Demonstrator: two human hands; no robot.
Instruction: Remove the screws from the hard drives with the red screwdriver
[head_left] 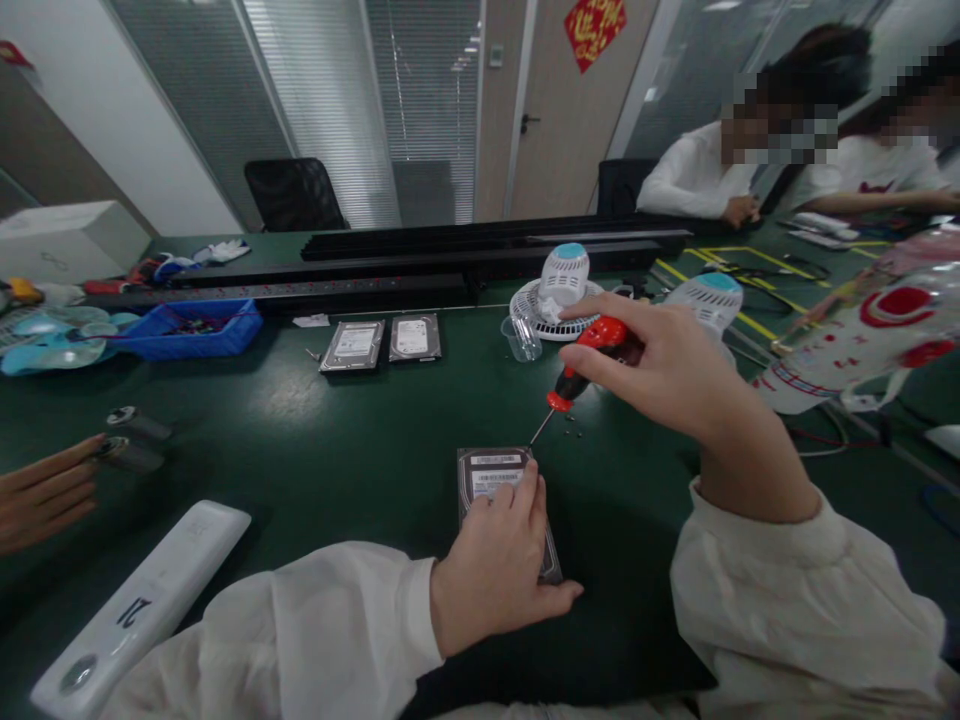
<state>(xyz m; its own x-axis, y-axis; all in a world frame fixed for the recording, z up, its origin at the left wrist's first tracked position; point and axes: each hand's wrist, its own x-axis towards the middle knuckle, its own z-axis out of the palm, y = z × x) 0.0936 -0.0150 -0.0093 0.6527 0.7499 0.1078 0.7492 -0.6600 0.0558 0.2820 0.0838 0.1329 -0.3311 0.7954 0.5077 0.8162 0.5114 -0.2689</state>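
Note:
A hard drive [487, 463] with a silver label lies on the green table. My left hand [499, 560] rests flat over it, fingers stretched forward and thumb at its lower right edge. In my right hand [652, 365] is a red and black screwdriver [571, 385], gripped by its handle and tilted. Its tip meets the drive's upper right corner, near my left fingertips. A few small screws [571, 433] are scattered just beyond the drive. Farther back, two more drives, one on the left [352, 346] and one beside it [415, 338], lie side by side.
At the left are a blue tray [196, 330], metal cylinders [139, 423], another person's hand [49, 495] and a white device [142, 610]. A white fan [564, 275] and clear cup [523, 338] stand behind; a bottle [847, 340] is at right. Two people sit at back right.

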